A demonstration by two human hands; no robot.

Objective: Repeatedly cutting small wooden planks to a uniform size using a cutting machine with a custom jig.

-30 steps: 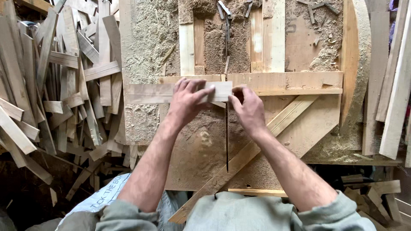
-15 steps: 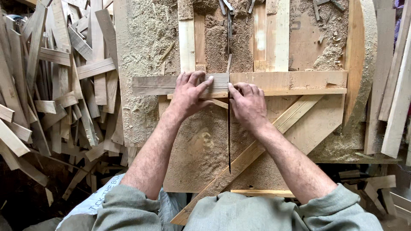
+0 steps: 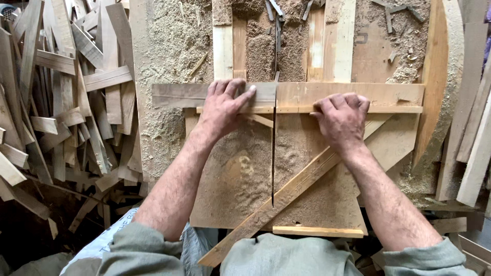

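Wooden offcuts lie heaped at my far left, a loose pile of slats [image 3: 61,102] too tangled to count, leaning and crossing over one another down to the dark floor. Next to them starts the bench [image 3: 163,56], a flat wooden top buried in pale sawdust. Across it lies one grey plank [image 3: 204,95], flat and crosswise, and my left hand [image 3: 222,110] rests on its right end, palm down, fingers spread and pressing, thumb stretched toward the narrow saw slot [image 3: 273,153] that runs from the top of the bench down toward me. One thin dark blade edge [image 3: 276,46] shows in that slot above the plank. On the other side of the slot lies a second, lighter plank [image 3: 358,94], in line with the first, and my right hand [image 3: 341,120] lies on its lower edge, fingers curled over and pushing down, holding nothing else. So two planks, two hands, one on each, well apart with the slot between them. One long diagonal brace [image 3: 286,197] crosses the board below my wrists, and one short yellowish strip [image 3: 317,231] sits near my waist. At the far right more pale boards [image 3: 475,148] stand leaning beside the bench.
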